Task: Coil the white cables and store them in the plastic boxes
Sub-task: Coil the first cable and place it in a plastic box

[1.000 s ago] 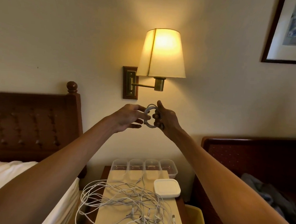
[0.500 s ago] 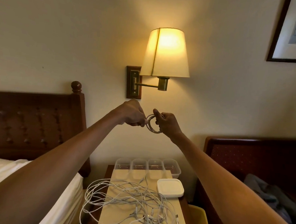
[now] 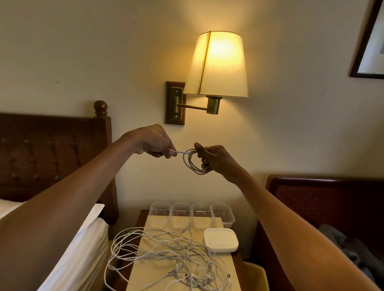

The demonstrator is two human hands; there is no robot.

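— Where is the coiled cable kept?
— A small white coil (image 3: 194, 162) is held in the air well above the nightstand (image 3: 142, 218), one end drawn out leftward.
— And the rest?
— A loose tangle of white cables (image 3: 170, 256) is spread across the nightstand, spilling past its left edge. Four clear plastic boxes (image 3: 191, 211) are lined up, lidless, along its back edge.

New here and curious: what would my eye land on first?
The glowing wall lamp, top centre. Below it, in mid-air, the right hand holds a small white cable coil while the left hand pinches its loose end. Underneath, loose white cables sprawl tangled across the nightstand.
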